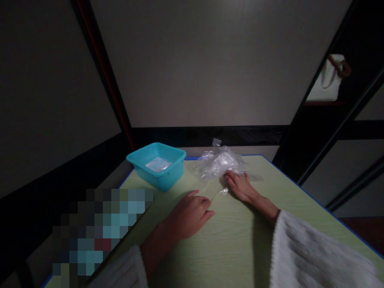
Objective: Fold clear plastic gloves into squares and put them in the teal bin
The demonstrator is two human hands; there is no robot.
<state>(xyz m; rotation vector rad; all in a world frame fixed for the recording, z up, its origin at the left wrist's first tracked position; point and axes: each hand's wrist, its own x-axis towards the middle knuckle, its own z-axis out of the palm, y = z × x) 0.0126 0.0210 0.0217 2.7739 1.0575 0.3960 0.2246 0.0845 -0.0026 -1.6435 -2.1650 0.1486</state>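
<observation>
A loose heap of clear plastic bags (223, 162) lies crumpled near the far edge of the table. My right hand (241, 187) rests against the heap's near side, its fingers spread out and touching the plastic. From the heap, a thin flat clear bag (211, 190) stretches towards my left hand (192, 214). That hand is palm down over the table, fingers loosely bent and apart, with the fingertips at the bag's near end. A blue plastic basin (163, 180) stands to the left of the heap. Inside it lie flat clear plastic bags (158, 164).
Both hands are over a pale green table (222, 248) with a blue edge. Large grey panels (195, 64) rise just behind it. On the left is a pixelated patch (111, 224). A white bag (327, 80) sits on a shelf at the far right.
</observation>
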